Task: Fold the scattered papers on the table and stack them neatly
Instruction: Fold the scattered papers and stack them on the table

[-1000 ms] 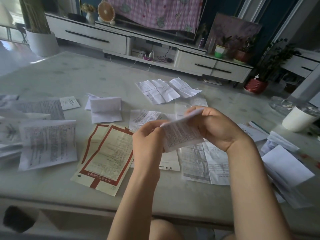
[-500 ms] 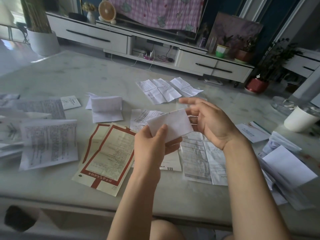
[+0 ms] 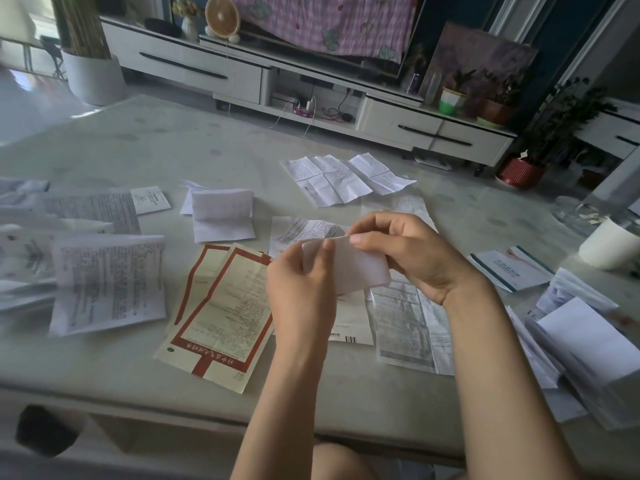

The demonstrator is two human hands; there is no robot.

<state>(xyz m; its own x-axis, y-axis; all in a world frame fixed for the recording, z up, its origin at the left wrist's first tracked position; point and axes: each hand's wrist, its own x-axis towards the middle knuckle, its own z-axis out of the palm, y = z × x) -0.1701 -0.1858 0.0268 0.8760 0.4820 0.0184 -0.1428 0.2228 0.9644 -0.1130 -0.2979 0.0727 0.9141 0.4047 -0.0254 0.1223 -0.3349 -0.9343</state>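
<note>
A small folded white paper is held above the middle of the marble table. My left hand pinches its left end and my right hand pinches its top fold from the right. Under my hands lie a red-bordered cream sheet, a printed form and a barcode slip. A folded white sheet lies farther back, and creased unfolded sheets lie behind it.
Printed leaflets pile up at the left edge. Folded white papers and a teal-striped envelope lie at the right, near a white cup. A TV cabinet and potted plants stand beyond the table.
The paper went from printed side showing to folded over with its blank side out. My right hand moved from open beside it to pinching the top fold; my left hand slid up.
</note>
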